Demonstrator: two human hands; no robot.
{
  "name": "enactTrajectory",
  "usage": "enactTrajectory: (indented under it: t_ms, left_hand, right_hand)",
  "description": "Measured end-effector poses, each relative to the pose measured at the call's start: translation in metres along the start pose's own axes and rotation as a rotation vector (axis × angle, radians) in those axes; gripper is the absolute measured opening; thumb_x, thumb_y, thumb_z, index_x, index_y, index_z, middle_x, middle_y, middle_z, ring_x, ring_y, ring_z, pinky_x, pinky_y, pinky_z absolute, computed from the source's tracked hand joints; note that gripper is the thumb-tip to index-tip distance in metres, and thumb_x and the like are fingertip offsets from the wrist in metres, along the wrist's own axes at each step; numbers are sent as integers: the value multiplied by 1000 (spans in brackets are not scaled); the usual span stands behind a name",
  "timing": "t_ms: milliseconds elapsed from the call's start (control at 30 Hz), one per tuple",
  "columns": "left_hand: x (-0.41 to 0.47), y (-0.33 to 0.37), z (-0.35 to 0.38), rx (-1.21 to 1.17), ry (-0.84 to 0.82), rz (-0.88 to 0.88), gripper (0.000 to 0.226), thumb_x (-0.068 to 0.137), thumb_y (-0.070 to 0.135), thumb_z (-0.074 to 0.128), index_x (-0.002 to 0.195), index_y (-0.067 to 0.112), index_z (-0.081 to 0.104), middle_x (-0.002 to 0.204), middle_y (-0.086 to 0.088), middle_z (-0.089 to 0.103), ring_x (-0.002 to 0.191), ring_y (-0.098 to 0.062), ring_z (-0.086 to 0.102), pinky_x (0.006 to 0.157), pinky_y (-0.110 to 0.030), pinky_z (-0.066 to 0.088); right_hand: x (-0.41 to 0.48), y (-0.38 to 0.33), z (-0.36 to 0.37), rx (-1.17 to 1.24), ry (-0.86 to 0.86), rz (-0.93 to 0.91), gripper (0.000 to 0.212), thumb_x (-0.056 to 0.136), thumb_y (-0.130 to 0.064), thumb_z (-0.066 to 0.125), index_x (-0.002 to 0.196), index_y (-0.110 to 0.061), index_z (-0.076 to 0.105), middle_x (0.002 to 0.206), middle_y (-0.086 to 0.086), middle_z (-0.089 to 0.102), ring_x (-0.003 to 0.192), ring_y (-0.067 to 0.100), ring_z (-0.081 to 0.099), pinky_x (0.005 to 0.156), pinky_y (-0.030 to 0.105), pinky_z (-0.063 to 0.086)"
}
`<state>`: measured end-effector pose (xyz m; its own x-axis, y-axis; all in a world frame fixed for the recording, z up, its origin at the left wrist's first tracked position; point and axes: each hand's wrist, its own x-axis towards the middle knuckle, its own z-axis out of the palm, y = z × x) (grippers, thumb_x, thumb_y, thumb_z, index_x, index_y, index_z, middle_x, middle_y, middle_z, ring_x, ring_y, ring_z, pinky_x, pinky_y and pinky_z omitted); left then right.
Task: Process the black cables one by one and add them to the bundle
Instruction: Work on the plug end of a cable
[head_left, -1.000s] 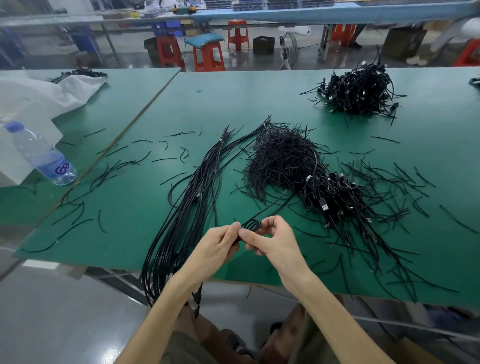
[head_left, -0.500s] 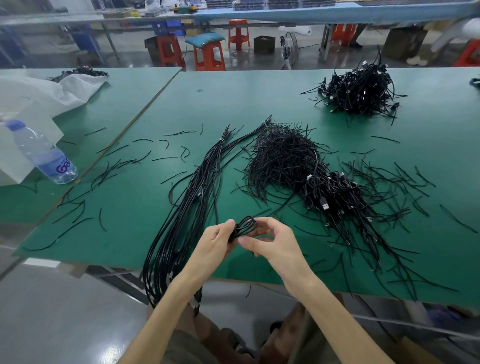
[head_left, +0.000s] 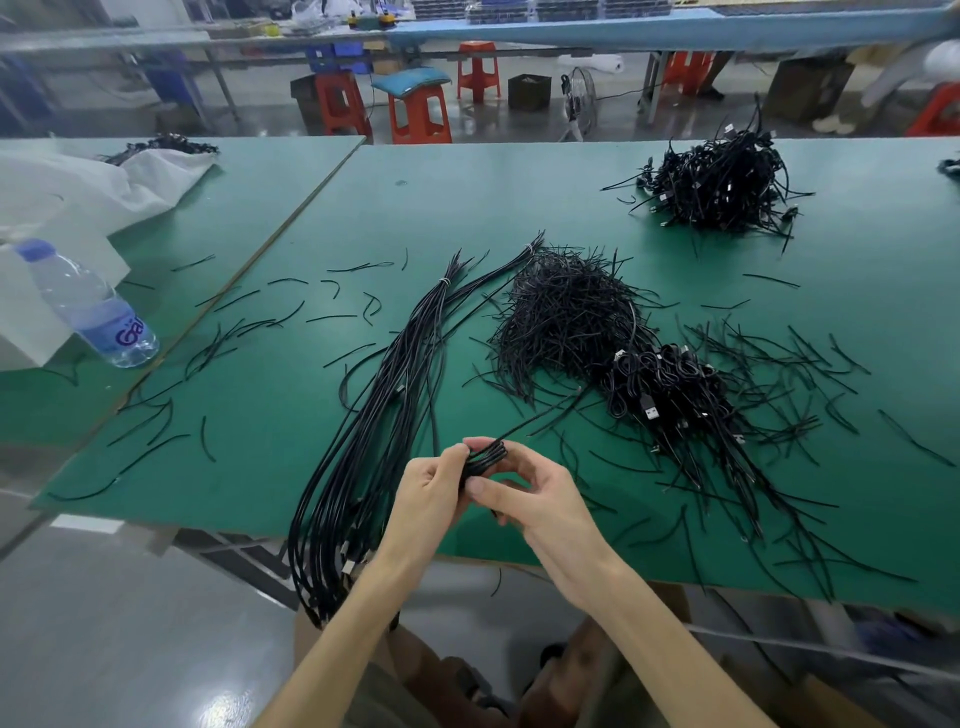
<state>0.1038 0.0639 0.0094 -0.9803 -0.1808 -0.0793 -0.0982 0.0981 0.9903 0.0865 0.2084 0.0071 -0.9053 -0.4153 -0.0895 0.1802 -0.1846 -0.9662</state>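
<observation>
A small coiled black cable (head_left: 485, 457) sits between my two hands above the table's near edge. My left hand (head_left: 428, 496) grips the coil's left side with curled fingers. My right hand (head_left: 535, 499) pinches it from the right, thumb on the coil. One strand runs from the coil up and right toward a pile of coiled USB cables (head_left: 665, 389). The long straightened bundle (head_left: 384, 415), tied near its far end, lies left of my hands and hangs over the table edge.
A heap of short black ties (head_left: 566, 312) lies mid-table, with loose ties scattered around it. Another cable pile (head_left: 722, 182) sits far right. A water bottle (head_left: 88, 306) and white bags (head_left: 93, 182) are on the left table. The green table (head_left: 519, 197) edge is just below my hands.
The coil has shifted from a round loop to a flatter, tighter bunch. My right thumb has moved onto it, and both hands have stayed near the table's front edge.
</observation>
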Motion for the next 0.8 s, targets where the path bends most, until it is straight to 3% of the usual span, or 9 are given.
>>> enactTrajectory:
  t_ms: [100, 167, 233, 300, 367, 533, 633, 800]
  left_hand:
    - [-2, 0, -1, -21, -16, 1, 43, 109, 19, 39, 100, 21, 81, 44, 8, 54, 37, -1, 40, 39, -12, 30]
    - [-3, 0, 0, -20, -15, -21, 44, 110, 25, 40, 99, 13, 81, 43, 8, 48, 37, -3, 37, 39, -13, 30]
    - [-3, 1, 1, -11, 0, -27, 59, 108, 38, 42, 70, 12, 78, 43, 4, 38, 38, -8, 29, 40, -17, 27]
    - [-4, 1, 2, 17, -2, -25, 70, 105, 51, 39, 44, 20, 54, 43, 2, 34, 39, -9, 26, 41, -18, 24]
    - [-5, 0, 1, 41, -26, -22, 68, 105, 53, 36, 44, 24, 45, 44, 4, 35, 39, -9, 25, 41, -20, 23]
    - [-5, -3, -7, 13, -217, -55, 58, 106, 52, 35, 59, 24, 53, 54, 1, 31, 47, -13, 20, 47, -25, 18]
    - [-7, -3, -11, -31, -302, -60, 49, 101, 53, 37, 71, 18, 54, 60, 1, 32, 52, -14, 20, 51, -30, 16]
    - [-9, -5, -7, -33, -225, 9, 51, 102, 51, 37, 60, 27, 54, 55, 4, 29, 50, -15, 17, 48, -31, 15]
  right_hand:
    - [-1, 1, 0, -68, -6, -38, 31, 87, -16, 80, 114, -28, 74, 108, 9, 71, 82, 19, 60, 67, 23, 48]
    - [0, 1, 1, -133, 24, -83, 29, 86, -17, 80, 112, -27, 72, 105, 6, 71, 77, 18, 61, 66, 23, 50]
    - [0, 2, 1, -209, 65, -126, 23, 86, -19, 81, 107, -23, 72, 100, 6, 71, 76, 21, 66, 71, 32, 56]
    - [0, 4, 2, -303, 107, -154, 17, 86, -23, 81, 101, -23, 73, 95, 6, 71, 80, 26, 68, 80, 46, 57]
    - [0, 4, 1, -366, 136, -171, 13, 86, -25, 81, 95, -24, 73, 90, 3, 71, 79, 25, 67, 81, 48, 55]
    - [-2, 3, -3, -408, 192, -197, 10, 85, -22, 81, 89, -24, 72, 86, -5, 70, 79, 16, 67, 78, 41, 55]
    - [-3, 2, -4, -382, 195, -185, 9, 86, -22, 80, 91, -26, 73, 88, -5, 73, 80, 17, 69, 80, 44, 56]
    - [-4, 3, -2, -350, 176, -161, 11, 87, -21, 79, 96, -23, 72, 90, -2, 74, 79, 17, 69, 80, 42, 58]
